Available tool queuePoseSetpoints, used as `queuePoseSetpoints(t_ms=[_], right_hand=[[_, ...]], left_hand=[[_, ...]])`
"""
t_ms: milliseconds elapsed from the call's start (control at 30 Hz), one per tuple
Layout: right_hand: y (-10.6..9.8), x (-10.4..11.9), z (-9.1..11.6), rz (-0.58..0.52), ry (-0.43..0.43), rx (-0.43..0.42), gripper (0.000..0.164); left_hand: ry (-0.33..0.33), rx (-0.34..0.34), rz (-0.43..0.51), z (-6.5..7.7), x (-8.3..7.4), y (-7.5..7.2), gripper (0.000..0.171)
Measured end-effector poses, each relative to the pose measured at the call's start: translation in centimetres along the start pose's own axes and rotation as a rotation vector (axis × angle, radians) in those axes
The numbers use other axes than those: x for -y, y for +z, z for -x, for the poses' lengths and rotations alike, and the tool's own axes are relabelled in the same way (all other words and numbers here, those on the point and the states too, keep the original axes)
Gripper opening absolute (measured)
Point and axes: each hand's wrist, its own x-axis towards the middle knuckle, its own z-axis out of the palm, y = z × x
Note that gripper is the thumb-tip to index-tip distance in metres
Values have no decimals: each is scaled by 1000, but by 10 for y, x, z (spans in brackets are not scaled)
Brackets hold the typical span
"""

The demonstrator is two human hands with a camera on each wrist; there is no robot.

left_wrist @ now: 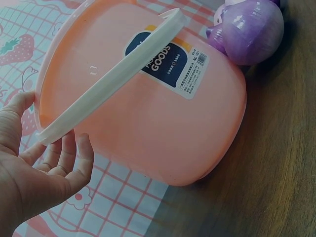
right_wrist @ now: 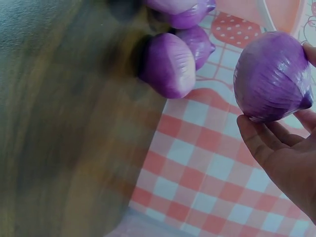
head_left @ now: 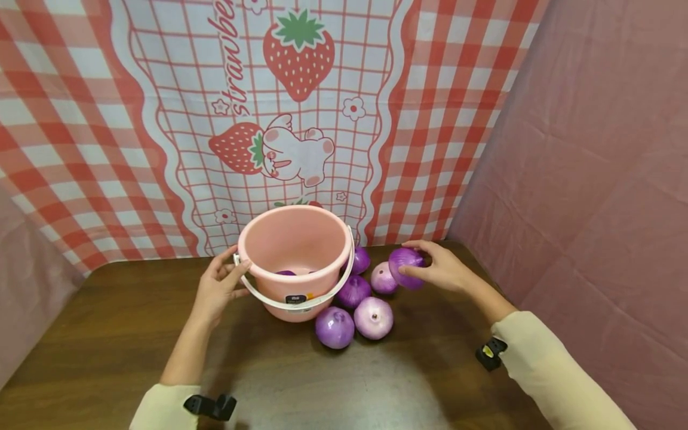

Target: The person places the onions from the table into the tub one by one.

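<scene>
A pink bucket (head_left: 292,239) with a white handle (left_wrist: 113,81) stands on the table, and some purple onion shows at its bottom. At its left rim my left hand (head_left: 217,286) grips the edge, thumb over the rim and fingers outside, as the left wrist view (left_wrist: 44,168) also shows. My right hand (head_left: 443,269) holds a purple onion (head_left: 407,267) above the tabletop, to the right of the bucket. In the right wrist view that onion (right_wrist: 271,76) sits between thumb and fingers. Several other onions (head_left: 374,318) lie beside the bucket's right side.
The brown wooden table (head_left: 301,382) carries everything. Behind it hangs a red-and-white checked cloth (head_left: 451,119) with strawberry prints. A pink cloth (head_left: 591,179) hangs along the right side. Black straps with small devices (head_left: 209,407) are on both sleeves.
</scene>
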Motion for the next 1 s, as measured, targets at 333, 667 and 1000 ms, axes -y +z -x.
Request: queuePoseSetpoints(t_ms=[333,667,1000], right_hand=[[-8,21,-15,4,-41,0,60],[-11,41,-30,-16,-48,14,61],[-4,60,-43,-3,-94,2,60]], left_hand=[[-9,-6,-10,0,-1,1,57],[-12,-4,-10,1,-3,1,56],[-19,-4,-18,1,-3,1,57]])
